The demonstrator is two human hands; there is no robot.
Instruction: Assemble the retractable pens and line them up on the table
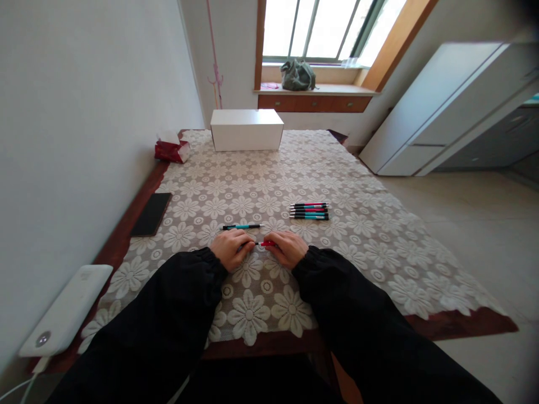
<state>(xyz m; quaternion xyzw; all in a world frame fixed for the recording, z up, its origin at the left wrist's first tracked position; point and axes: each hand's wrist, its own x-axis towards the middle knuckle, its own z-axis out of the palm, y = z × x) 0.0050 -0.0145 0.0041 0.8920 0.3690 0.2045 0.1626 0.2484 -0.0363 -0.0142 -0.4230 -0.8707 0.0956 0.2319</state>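
Observation:
Near the front of the table, my left hand (232, 248) is closed around the black part of a pen. My right hand (288, 247) pinches the red barrel of a pen (268, 243), its fingers almost meeting those of the left. Between the fingertips shows a small pale and dark section; whether the two parts are joined I cannot tell. Just beyond my left hand lies a teal and black pen (242, 226), roughly level across the cloth. Farther right, several red, teal and black pens (309, 211) lie side by side in a row.
A flowered lace tablecloth (248, 317) covers the dark wooden table. A black phone (151, 214) and a white power bank (67, 311) with a cable lie along the left edge. At the back stand a white box (247, 130) and a red packet (172, 151).

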